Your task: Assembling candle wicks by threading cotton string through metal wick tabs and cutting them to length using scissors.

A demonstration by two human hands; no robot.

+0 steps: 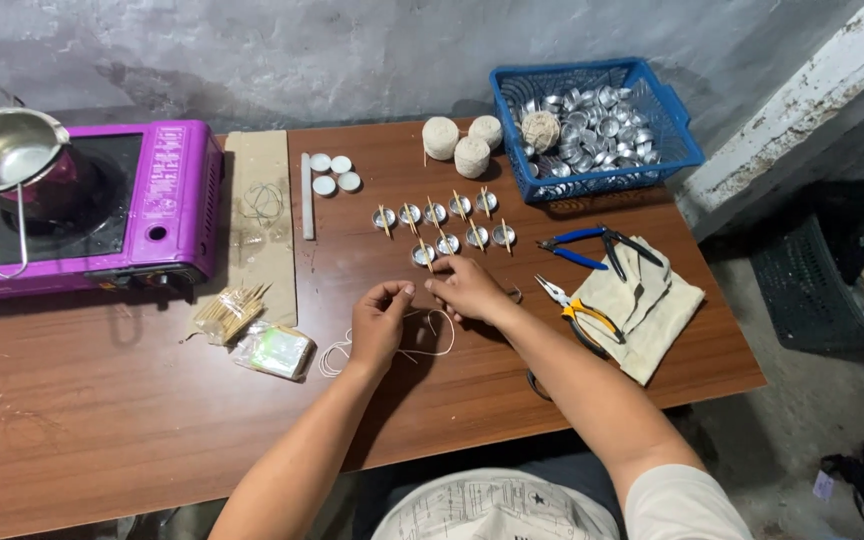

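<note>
The ends of the thin white string (422,335) are hard to follow: part of it runs under the left hand (380,322) and the right hand (467,290), and what exactly sits between the fingertips is too small to make out. Both hands are closed in a pinch, thumb against forefinger, on the string, which loops loosely on the tabletop (102,420) just below them and curls off to the left. A dark ring near the right forearm is half hidden by the arm.

Just above the hands stand two rows of small metal cups (442,222), most with a little wooden stick laid across the rim; what is inside them cannot be told. The blue basket (677,150) at the back right is heaped with more empty metal cups, with one ball of string among them. Three more balls of string (462,145) stand beside it. A steel pot (2,150) with a long handle sits on the purple stove (177,195) at the far left; its inside looks bare.

Elsewhere on the brown wooden tabletop lie a bundle of sticks (227,312), a small clear bag (274,350), four white wax discs (335,173), and two pairs of pliers (597,245), one blue-handled, one yellow, on a folded cloth (657,310). Behind is a rough grey wall, and a dark crate stands on the floor to the right.
</note>
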